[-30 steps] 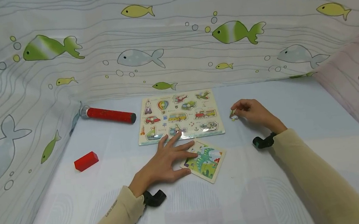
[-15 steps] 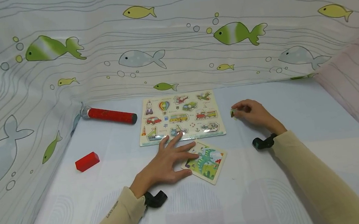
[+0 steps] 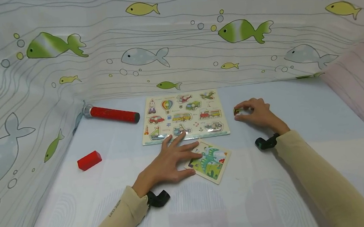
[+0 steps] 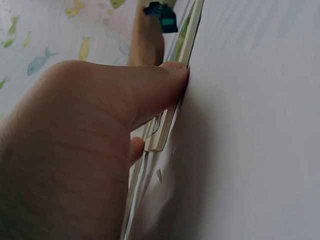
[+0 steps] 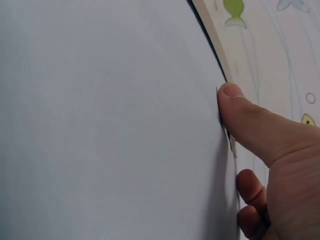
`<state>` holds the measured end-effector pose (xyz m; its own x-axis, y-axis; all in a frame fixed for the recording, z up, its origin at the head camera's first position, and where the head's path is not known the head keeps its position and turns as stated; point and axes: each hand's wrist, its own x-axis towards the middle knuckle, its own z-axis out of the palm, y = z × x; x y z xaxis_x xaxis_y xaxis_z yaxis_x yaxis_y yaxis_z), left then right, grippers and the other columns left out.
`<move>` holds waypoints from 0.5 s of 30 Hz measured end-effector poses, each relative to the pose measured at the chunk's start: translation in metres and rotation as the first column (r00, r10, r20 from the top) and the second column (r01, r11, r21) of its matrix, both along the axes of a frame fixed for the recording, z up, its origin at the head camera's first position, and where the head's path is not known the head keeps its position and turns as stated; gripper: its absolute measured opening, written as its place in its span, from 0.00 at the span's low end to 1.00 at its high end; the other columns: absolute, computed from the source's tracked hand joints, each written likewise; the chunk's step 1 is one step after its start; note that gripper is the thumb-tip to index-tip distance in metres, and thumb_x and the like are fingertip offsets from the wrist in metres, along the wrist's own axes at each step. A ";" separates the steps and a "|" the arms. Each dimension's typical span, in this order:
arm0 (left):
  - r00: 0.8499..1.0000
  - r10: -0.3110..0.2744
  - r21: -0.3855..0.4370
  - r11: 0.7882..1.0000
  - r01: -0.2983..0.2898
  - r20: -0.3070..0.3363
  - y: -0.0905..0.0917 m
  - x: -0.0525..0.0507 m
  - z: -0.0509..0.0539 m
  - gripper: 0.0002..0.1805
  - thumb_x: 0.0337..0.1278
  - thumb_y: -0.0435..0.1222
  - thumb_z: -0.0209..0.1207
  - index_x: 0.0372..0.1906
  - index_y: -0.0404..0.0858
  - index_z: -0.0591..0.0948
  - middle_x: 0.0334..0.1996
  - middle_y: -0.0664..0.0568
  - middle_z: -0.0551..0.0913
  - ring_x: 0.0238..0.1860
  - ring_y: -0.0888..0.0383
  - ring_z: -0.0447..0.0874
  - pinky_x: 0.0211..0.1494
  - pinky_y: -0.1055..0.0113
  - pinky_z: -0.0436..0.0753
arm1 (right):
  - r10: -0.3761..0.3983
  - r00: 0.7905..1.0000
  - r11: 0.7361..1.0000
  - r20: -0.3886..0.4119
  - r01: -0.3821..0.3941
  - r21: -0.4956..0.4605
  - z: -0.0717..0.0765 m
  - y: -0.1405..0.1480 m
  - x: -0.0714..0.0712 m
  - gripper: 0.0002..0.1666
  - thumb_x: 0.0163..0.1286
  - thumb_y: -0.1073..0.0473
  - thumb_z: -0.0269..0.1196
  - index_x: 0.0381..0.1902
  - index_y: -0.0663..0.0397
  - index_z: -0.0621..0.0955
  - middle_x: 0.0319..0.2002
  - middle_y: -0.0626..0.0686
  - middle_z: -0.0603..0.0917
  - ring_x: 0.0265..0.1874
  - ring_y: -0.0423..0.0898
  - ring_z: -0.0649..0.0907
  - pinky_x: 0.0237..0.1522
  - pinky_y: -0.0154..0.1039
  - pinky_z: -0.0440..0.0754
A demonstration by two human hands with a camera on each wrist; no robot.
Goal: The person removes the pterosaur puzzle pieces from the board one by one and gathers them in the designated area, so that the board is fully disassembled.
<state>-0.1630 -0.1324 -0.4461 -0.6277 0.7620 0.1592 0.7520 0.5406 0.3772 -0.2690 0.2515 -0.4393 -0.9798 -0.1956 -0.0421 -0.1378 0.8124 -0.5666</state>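
Observation:
My left hand (image 3: 167, 164) lies with fingers spread over the left part of a small dinosaur puzzle (image 3: 211, 162); in the left wrist view its thumb rests against the edge of the puzzle board (image 4: 159, 136). Its longer fingertips reach the lower edge of a larger vehicle puzzle board (image 3: 185, 116). Right of that board, my right hand (image 3: 258, 113) pinches a small puzzle piece (image 3: 237, 111) between thumb and finger. In the right wrist view the thin piece (image 5: 231, 142) shows edge-on beside the thumb, mostly hidden.
A red tube (image 3: 113, 114) with a silvery end lies at the back left. A red block (image 3: 89, 160) sits left of my left hand. Fish-patterned cloth (image 3: 192, 57) rises behind the table and along both sides.
The piece in my right hand has shifted slightly up and now shows mostly between the fingertips. My left hand stays on the dinosaur puzzle.

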 end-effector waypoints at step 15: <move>1.000 -0.004 0.009 1.000 0.004 -0.020 0.000 0.000 -0.002 0.26 0.62 0.59 0.59 0.65 0.65 0.80 0.75 0.61 0.71 0.83 0.42 0.46 0.76 0.30 0.44 | -0.046 0.999 0.988 -0.018 0.043 -0.149 0.000 0.000 0.001 0.31 0.70 0.41 0.66 0.66 0.46 0.79 0.57 0.61 0.77 0.56 0.59 0.68 0.60 0.61 0.58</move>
<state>-0.1629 -0.1329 -0.4478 -0.6213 0.7628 0.1792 0.7617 0.5342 0.3668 -0.2678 0.2511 -0.4389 -0.9880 -0.1541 0.0055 -0.1168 0.7250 -0.6788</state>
